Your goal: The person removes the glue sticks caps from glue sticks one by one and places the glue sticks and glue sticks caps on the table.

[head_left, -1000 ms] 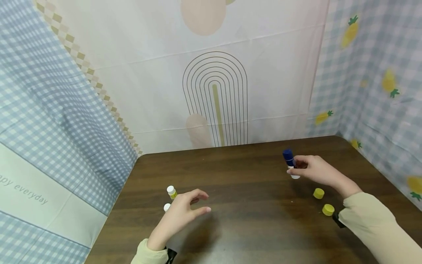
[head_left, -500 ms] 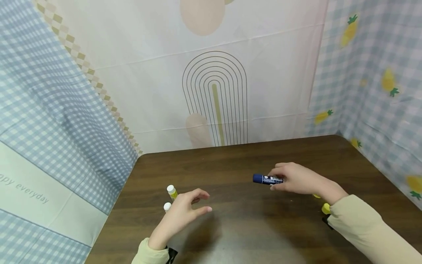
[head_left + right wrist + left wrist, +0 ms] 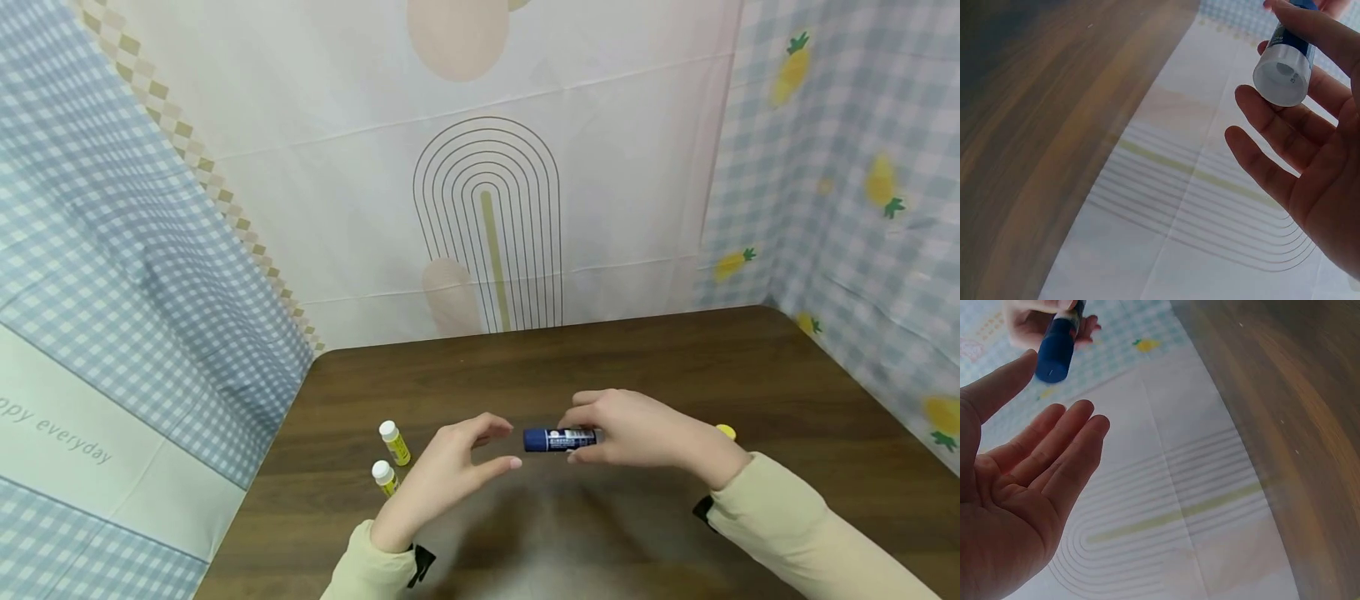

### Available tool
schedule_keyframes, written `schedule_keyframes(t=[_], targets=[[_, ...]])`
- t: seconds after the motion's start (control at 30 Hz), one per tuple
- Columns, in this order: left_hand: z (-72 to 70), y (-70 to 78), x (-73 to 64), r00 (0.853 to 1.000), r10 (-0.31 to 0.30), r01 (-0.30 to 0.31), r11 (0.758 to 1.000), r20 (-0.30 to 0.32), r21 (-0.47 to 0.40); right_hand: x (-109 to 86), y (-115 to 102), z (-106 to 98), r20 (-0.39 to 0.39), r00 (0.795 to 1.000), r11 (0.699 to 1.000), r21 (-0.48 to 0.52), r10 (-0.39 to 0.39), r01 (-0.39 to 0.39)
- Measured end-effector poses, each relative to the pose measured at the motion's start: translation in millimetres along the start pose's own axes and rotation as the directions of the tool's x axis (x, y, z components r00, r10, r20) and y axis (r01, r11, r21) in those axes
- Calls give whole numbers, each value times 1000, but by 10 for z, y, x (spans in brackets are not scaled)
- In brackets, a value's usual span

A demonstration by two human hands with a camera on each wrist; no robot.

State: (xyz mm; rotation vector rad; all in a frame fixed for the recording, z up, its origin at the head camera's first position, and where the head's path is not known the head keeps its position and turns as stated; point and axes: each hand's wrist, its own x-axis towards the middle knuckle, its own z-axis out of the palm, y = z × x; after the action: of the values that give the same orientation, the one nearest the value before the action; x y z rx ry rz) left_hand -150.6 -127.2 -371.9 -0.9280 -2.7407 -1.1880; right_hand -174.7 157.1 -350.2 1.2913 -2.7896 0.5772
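A dark blue glue stick [image 3: 561,440] with a blue cap is held level above the table by my right hand [image 3: 637,429], pinched between thumb and fingers. In the right wrist view its white hollow base [image 3: 1284,76] faces the camera. My left hand [image 3: 453,458] is just left of the cap, its thumb and fingers spread apart around a gap. From the left wrist view, the blue cap [image 3: 1054,361] points toward my left thumb and fingers, with nothing in the palm.
Two yellow glue sticks with white caps stand behind and left of my left hand, one farther back [image 3: 395,443] and one nearer [image 3: 385,477]. A yellow cap [image 3: 725,431] shows past my right wrist on the brown table [image 3: 465,375]. Patterned cloths [image 3: 360,208] hang behind and at the sides.
My right hand has brought the glue stick leftward and nearer, tipping it from upright to level. My left hand has shifted right toward it.
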Motion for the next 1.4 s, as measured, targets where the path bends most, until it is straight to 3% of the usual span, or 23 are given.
schedule_keyframes(t=[0.4,0.63,0.77,0.93,1.0,1.07,1.23,1.4], targets=[[130,74,69,995,98,-98,994,14,-38,59,-106,35,19,999,998,54,-41,40],[137,91,60,994,113,-113,993,9,25,49,-107,90,-39,987,986,-64,-157,154],[142,104,69,994,110,-111,993,10,40,30,-83,122,-137,963,965,-161,-231,209],[142,75,101,999,43,-42,998,15,-47,28,-60,130,-260,905,914,-319,-338,250],[142,52,102,1000,16,-14,997,19,-73,34,-63,132,-279,896,909,-337,-345,245],[141,37,97,1000,19,-18,997,11,-69,35,-73,136,-281,907,925,-304,-314,226],[142,16,68,996,81,-81,997,-41,-19,23,-110,137,-221,968,991,-89,-122,105],[120,30,56,992,112,-113,994,-62,-10,22,-100,130,-132,991,995,94,-15,28]])
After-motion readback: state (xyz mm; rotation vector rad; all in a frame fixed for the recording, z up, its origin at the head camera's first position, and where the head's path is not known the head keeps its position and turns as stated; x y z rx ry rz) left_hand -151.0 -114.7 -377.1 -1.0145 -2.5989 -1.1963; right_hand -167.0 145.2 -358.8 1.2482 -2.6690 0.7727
